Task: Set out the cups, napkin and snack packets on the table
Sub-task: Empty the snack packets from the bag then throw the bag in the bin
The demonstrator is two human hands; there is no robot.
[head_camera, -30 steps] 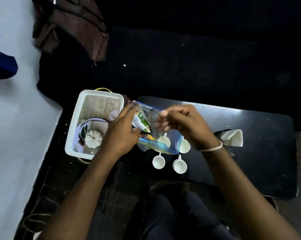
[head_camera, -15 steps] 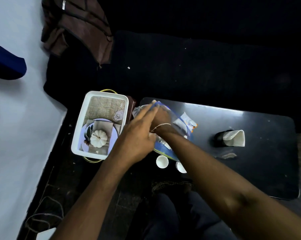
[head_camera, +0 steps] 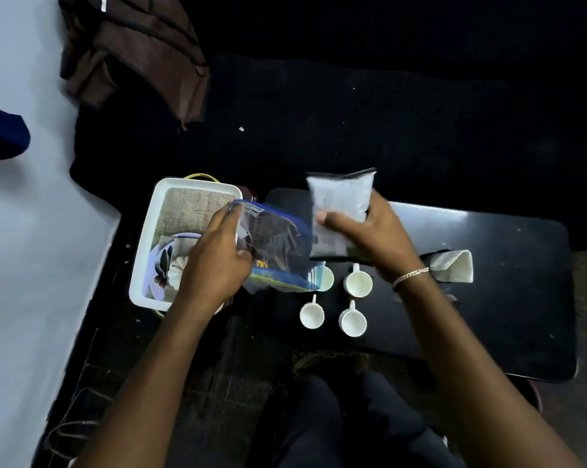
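four white cups (head_camera: 334,299) sit in a square near the front left of the dark desk (head_camera: 508,298), one partly tucked under the clear zip bag (head_camera: 275,251). left hand (head_camera: 214,261) has its grip closed on that bag's near edge, holding it over the gap between the white tray (head_camera: 146,251) and the desk. right hand (head_camera: 373,234) grips a pale snack packet (head_camera: 339,211), lifted above the desk's back left corner. folded napkin (head_camera: 454,270) stands on the desk just right of the wrist, bracelet (head_camera: 410,276) showing.
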